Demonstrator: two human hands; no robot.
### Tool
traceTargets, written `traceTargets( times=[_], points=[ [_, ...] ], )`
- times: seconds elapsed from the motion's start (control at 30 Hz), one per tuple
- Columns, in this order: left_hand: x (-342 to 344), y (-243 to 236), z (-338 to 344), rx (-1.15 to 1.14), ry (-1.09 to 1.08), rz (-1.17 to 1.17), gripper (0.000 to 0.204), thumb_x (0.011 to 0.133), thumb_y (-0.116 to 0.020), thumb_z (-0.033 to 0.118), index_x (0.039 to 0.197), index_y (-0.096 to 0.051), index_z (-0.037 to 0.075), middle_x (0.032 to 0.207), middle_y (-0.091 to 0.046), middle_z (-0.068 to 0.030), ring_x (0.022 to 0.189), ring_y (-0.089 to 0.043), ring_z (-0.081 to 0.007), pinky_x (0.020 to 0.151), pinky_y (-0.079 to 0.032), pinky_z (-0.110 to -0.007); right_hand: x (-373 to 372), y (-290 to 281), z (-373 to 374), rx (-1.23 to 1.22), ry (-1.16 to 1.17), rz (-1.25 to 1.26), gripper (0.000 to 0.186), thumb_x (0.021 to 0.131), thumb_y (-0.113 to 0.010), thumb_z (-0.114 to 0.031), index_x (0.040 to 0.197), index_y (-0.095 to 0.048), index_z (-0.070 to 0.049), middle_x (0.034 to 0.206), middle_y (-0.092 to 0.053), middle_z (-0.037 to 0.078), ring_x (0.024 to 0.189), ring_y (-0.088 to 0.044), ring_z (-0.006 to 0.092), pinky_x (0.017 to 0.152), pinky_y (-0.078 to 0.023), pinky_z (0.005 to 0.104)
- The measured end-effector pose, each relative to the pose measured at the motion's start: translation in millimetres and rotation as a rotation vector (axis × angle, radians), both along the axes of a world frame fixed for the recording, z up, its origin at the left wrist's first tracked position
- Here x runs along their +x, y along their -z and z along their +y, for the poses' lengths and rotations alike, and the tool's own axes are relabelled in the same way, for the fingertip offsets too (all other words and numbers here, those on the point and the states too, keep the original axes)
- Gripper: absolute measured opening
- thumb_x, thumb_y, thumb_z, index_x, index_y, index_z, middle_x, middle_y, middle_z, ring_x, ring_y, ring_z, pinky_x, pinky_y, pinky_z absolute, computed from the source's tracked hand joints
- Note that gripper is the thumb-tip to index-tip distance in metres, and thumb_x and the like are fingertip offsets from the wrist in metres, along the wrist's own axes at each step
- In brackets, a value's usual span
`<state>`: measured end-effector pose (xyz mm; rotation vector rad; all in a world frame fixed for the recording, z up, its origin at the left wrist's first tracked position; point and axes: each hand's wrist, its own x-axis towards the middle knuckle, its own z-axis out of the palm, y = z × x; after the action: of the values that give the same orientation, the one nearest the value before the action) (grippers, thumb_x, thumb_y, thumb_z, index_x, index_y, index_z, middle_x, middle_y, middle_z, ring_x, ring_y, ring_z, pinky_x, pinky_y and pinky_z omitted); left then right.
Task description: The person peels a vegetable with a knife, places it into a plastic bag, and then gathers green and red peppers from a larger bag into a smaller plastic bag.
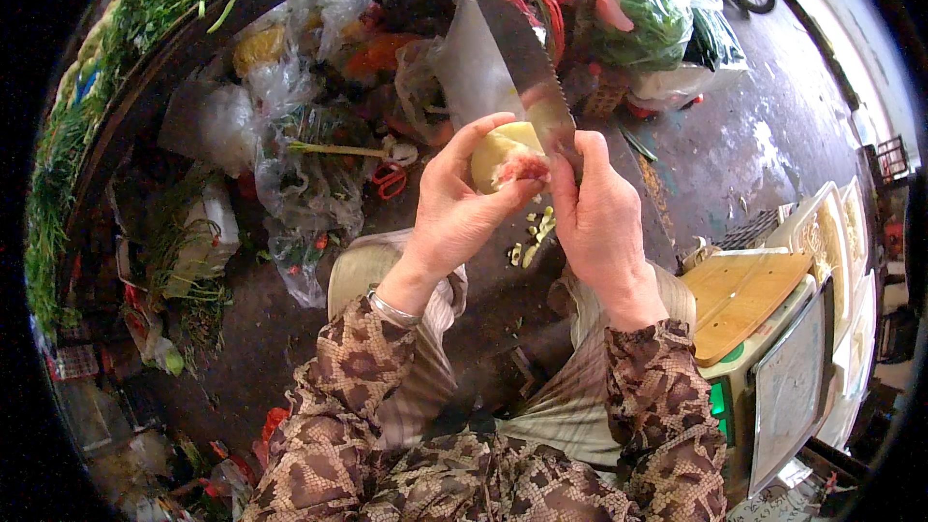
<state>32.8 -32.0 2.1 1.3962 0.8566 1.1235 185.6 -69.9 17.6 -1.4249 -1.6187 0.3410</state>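
My left hand [447, 195] is closed around a pale yellow vegetable piece [495, 147] with a rough pinkish patch, whose kind I cannot tell. In my right hand [607, 222] is a wide-bladed knife [522, 43] with a toothed edge along its right side, its tip pointing away from me. The blade's lower part lies against the right side of the vegetable, and my right thumb is close to the pinkish patch. Its handle is mostly hidden by my fingers. Beneath the hands, small yellow-green scraps [534, 237] lie between my knees.
Clear plastic bags [304, 135] and red-handled scissors [390, 180] lie to the left. Leafy greens [145, 39] line the far-left edge. Bagged green vegetables [648, 19] sit at the far right. Close on my right stands a scale [735, 377] beside a wooden board [744, 304].
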Motion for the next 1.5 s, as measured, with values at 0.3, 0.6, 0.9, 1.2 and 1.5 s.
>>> traceTargets(
  times=[0.3, 0.6, 0.9, 1.2, 1.5],
  points=[
    [-1.7, -18.2, 4.6, -0.312, 0.043, -0.213, 0.054, 0.079, -0.071, 0.000, 0.128, -0.048, 0.000, 0.113, -0.063, -0.0085, 0.100, -0.063, -0.0157, 0.089, -0.052, -0.030, 12.5, -7.6, -2.8, 0.044, 0.005, 0.228, 0.015, 0.093, -0.056, -0.008, 0.103, -0.047, -0.002, 0.071, -0.059, 0.018, 0.062, -0.061, 0.0350, 0.055, -0.047, 0.0374],
    [0.5, -11.1, 9.6, -0.307, -0.087, -0.319, 0.047, 0.078, -0.074, 0.008, 0.119, -0.053, 0.002, 0.095, -0.065, -0.0053, 0.066, -0.059, -0.0046, 0.048, -0.043, -0.016, 7.9, -3.8, 5.3, 0.375, -0.139, -0.007, 0.024, 0.078, -0.063, 0.002, 0.102, -0.060, -0.003, 0.073, -0.058, 0.012, 0.058, -0.057, 0.0279, 0.053, -0.045, 0.0354],
    [3.4, -15.4, 4.4, -0.250, -0.097, -0.244, 0.041, 0.081, -0.073, 0.008, 0.116, -0.054, 0.001, 0.097, -0.065, -0.0058, 0.078, -0.065, -0.0094, 0.061, -0.054, -0.021, 6.8, 3.6, 7.4, 0.286, -0.105, -0.195, 0.027, 0.078, -0.063, -0.005, 0.104, -0.058, -0.006, 0.072, -0.053, 0.008, 0.059, -0.055, 0.0271, 0.054, -0.044, 0.0362],
    [-0.5, -9.6, 0.9, -0.199, -0.149, -0.166, 0.042, 0.081, -0.074, 0.007, 0.116, -0.053, 0.001, 0.098, -0.065, -0.0057, 0.080, -0.065, -0.0092, 0.061, -0.053, -0.021, -2.0, 4.2, 7.3, 0.195, -0.080, -0.147, 0.024, 0.080, -0.062, -0.004, 0.103, -0.057, -0.006, 0.076, -0.058, 0.011, 0.065, -0.060, 0.0303, 0.057, -0.048, 0.0379],
    [11.9, -9.7, -6.5, -0.035, -0.192, -0.154, 0.043, 0.079, -0.072, 0.002, 0.117, -0.053, 0.000, 0.099, -0.065, -0.0060, 0.080, -0.063, -0.0088, 0.063, -0.051, -0.020, 6.0, -3.4, 5.4, 0.011, -0.096, -0.043, 0.018, 0.084, -0.060, -0.005, 0.103, -0.058, -0.003, 0.085, -0.062, 0.018, 0.075, -0.063, 0.0362, 0.063, -0.050, 0.0403]
  ],
)
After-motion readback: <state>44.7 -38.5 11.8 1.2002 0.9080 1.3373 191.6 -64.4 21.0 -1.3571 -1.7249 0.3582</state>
